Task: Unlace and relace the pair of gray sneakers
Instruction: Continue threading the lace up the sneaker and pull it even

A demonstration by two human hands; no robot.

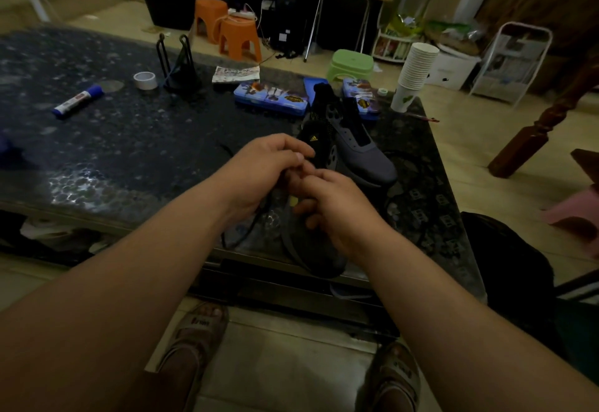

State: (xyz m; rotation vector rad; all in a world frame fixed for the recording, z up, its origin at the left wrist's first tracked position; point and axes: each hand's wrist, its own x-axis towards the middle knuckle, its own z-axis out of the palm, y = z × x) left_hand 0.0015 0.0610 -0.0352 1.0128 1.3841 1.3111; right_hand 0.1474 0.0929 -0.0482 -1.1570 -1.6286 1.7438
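The right hand (337, 214) hovers low over the near sneaker (308, 249), fingers curled inward. Its fingertips meet those of the left hand (272, 165) over the lacing area. Whether the right hand actually pinches anything is hidden by its own knuckles.

The left hand is curled too, and it seems to grip the black lace (241, 235). The lace drops from under its palm and loops slackly along the near edge of the tabletop (129, 152). The two hands probably work this close together so that one can steady the lace while the other guides its end at an eyelet.

The near sneaker lies toe toward the person at the tabletop's near edge, likely drawn close for easy reach. Its gray toe and darker sole band show below the hands. Its black tongue (312, 139), which carries a small yellow logo, stands up beyond them.

Just beyond and to the right lies the second gray sneaker (363, 152). Its toe is angled near-right, its eyelets appear bare and its dark opening gapes. It seems set aside until its turn.

Farther off are blue pencil cases (270, 99) and a stack of paper cups (416, 68) at the far right. To the far left are a tape roll (145, 80) and a glue stick (77, 102).
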